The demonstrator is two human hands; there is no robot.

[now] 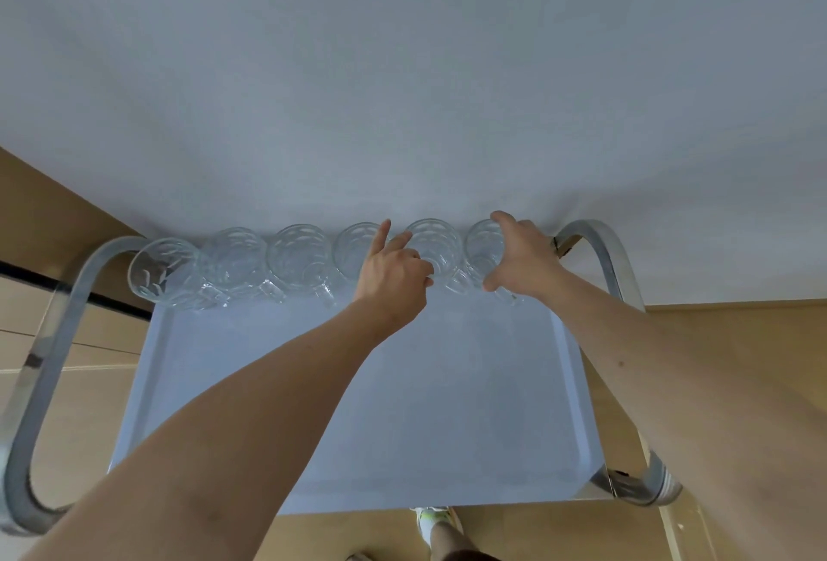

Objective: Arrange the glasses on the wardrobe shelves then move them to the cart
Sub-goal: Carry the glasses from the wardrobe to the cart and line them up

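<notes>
Several clear patterned glass mugs stand in a row along the far edge of the cart's white tray (358,404), from the leftmost glass (163,269) to the rightmost glass (481,243). My left hand (394,278) is at the second glass from the right (441,243). Its lower fingers curl on that glass's left side, and its index finger points up between this glass and its left neighbour (353,247). My right hand (521,260) grips the rightmost glass, fingers over the far side and thumb on the near side.
The cart stands against a white wall (402,68). Curved chrome handles rise at its left (49,359) and right (613,256) ends. The near part of the tray is bare. The floor is wooden, and my foot (432,520) shows below the cart's near edge.
</notes>
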